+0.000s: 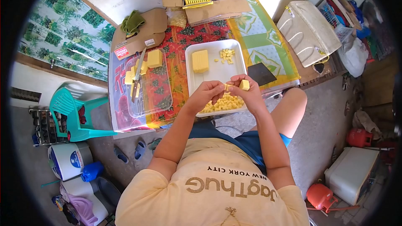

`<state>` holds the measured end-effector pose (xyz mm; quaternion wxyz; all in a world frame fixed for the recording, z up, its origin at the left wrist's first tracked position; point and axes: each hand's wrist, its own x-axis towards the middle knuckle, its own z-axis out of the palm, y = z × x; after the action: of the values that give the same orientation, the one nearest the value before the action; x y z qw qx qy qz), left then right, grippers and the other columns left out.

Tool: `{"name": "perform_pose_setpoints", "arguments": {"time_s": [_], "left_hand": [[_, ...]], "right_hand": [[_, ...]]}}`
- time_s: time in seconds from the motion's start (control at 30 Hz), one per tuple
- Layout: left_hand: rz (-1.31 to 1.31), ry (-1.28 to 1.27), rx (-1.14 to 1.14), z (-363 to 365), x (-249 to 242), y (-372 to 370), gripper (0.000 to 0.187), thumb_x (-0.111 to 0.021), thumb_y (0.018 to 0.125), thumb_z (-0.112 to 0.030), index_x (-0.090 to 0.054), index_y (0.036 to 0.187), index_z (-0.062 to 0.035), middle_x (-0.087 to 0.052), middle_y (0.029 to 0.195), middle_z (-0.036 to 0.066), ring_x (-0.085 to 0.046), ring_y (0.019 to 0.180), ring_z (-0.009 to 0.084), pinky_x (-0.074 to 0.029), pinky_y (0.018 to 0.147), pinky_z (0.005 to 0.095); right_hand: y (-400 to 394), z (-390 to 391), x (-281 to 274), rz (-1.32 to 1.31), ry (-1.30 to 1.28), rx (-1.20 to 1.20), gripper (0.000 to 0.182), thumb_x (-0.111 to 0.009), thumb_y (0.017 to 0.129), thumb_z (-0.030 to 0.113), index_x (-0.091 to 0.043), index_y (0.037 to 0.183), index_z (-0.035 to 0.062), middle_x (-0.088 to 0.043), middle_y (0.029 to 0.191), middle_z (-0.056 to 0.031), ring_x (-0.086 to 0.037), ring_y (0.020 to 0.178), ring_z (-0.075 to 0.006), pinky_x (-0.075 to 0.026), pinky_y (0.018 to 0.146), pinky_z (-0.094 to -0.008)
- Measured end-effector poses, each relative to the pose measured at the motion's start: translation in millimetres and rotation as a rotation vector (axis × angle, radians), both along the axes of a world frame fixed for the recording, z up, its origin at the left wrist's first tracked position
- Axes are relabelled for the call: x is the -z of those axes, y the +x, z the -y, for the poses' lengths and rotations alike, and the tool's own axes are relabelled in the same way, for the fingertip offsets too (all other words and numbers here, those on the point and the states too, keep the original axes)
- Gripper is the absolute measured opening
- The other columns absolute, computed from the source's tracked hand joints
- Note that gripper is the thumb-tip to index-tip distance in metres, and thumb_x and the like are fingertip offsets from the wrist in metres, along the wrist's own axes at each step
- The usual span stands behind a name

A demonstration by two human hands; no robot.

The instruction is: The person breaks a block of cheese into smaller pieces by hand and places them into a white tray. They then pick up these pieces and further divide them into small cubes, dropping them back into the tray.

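Observation:
My right hand [250, 97] is closed around a short pale-yellow cheese stick [244, 85] above the near end of a white tray [189, 65]. Beside it, the fingertips of my left hand [208, 94] pinch a small piece of cheese [227, 87], close to my right fingers. Beneath both hands lies a heap of cheese cubes [224, 104]. Farther back in the tray stand a block of cheese with cut lines [200, 61] and a small group of cubes [227, 55].
On the left, a knife [137, 73] lies across cheese blocks [154, 58] on a clear plastic tray [167, 96]. A dark flat slab [262, 74] is right of the white tray. Behind are a cardboard box [217, 11], a yellow slicer [197, 0] and a green cloth [132, 21].

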<state>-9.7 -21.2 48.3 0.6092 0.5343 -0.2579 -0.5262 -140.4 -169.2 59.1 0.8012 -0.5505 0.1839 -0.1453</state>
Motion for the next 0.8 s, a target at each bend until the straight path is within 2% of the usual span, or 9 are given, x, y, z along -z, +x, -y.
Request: {"name": "perform_pose_setpoints", "arguments": {"time_s": [0.17,0.27,0.37,0.47,0.57,0.67,0.77,0.8], "left_hand": [[0.036,0.083,0.043,-4,-6,6,0.024,-0.056,0.094,-0.023,-0.066,0.101,-0.0022,-0.055,0.073,-0.002,-0.049,0.062,0.0049,-0.041,0.056,0.02],[0.459,0.165,0.128,-6,14,8,0.025,-0.059,0.087,-0.017,-0.067,0.106,-0.0029,-0.058,0.074,0.002,-0.053,0.066,0.0095,-0.045,0.063,0.0252],[0.758,0.318,0.196,-9,27,7,0.03,-0.06,0.079,-0.013,-0.067,0.107,-0.0039,-0.061,0.076,0.006,-0.056,0.072,0.0146,-0.046,0.071,0.0298],[0.803,0.342,0.245,-12,38,5,0.03,-0.058,0.077,-0.012,-0.068,0.105,-0.0036,-0.063,0.078,0.009,-0.058,0.075,0.0175,-0.047,0.074,0.0309],[0.731,0.285,0.221,-9,37,8,0.027,-0.059,0.08,-0.014,-0.069,0.103,-0.0026,-0.066,0.083,0.01,-0.059,0.077,0.0181,-0.048,0.075,0.0309],[0.654,0.331,0.228,-7,30,10,0.025,-0.061,0.084,-0.019,-0.07,0.102,-0.0023,-0.067,0.085,0.01,-0.06,0.075,0.0164,-0.048,0.073,0.0309],[0.751,0.387,0.344,-6,15,12,0.033,-0.063,0.089,-0.029,-0.068,0.105,0.0002,-0.068,0.089,0.008,-0.059,0.074,0.014,-0.048,0.071,0.0295],[0.669,0.315,0.287,-6,21,11,0.036,-0.062,0.09,-0.031,-0.067,0.106,-0.0001,-0.066,0.085,0.006,-0.058,0.072,0.0122,-0.047,0.069,0.0279]], "right_hand": [[0,3,5,-0.012,0.117,0.092,0.027,-0.067,0.081,0.002,-0.059,0.107,0.0018,-0.066,0.096,-0.0081,-0.062,0.083,-0.0119,-0.052,0.07,-0.0244],[1,5,8,-0.009,0.129,0.15,0.027,-0.067,0.081,0.001,-0.059,0.107,0.002,-0.065,0.096,-0.0078,-0.061,0.083,-0.0119,-0.052,0.069,-0.0242],[0,7,10,-0.013,0.11,0.15,0.028,-0.068,0.079,0.0,-0.059,0.106,0.0023,-0.064,0.094,-0.0068,-0.061,0.081,-0.0115,-0.051,0.068,-0.0241],[0,6,12,-0.026,0.111,0.125,0.03,-0.069,0.077,0.0,-0.059,0.105,0.0024,-0.063,0.092,-0.0057,-0.06,0.077,-0.0112,-0.051,0.067,-0.0241],[0,6,11,-0.041,0.115,0.111,0.031,-0.07,0.077,-0.001,-0.059,0.105,0.0024,-0.063,0.092,-0.0054,-0.06,0.074,-0.0111,-0.051,0.066,-0.024],[1,4,11,-0.034,0.117,0.114,0.031,-0.071,0.077,0.0,-0.059,0.105,0.0021,-0.063,0.091,-0.0055,-0.06,0.074,-0.0111,-0.05,0.066,-0.0241],[1,4,11,-0.039,0.118,0.12,0.031,-0.071,0.077,0.001,-0.059,0.105,0.0018,-0.063,0.091,-0.0057,-0.06,0.074,-0.011,-0.05,0.065,-0.0242],[1,4,12,-0.044,0.118,0.121,0.031,-0.071,0.077,0.001,-0.059,0.106,0.0016,-0.063,0.091,-0.0058,-0.06,0.074,-0.011,-0.05,0.065,-0.0242]]}}
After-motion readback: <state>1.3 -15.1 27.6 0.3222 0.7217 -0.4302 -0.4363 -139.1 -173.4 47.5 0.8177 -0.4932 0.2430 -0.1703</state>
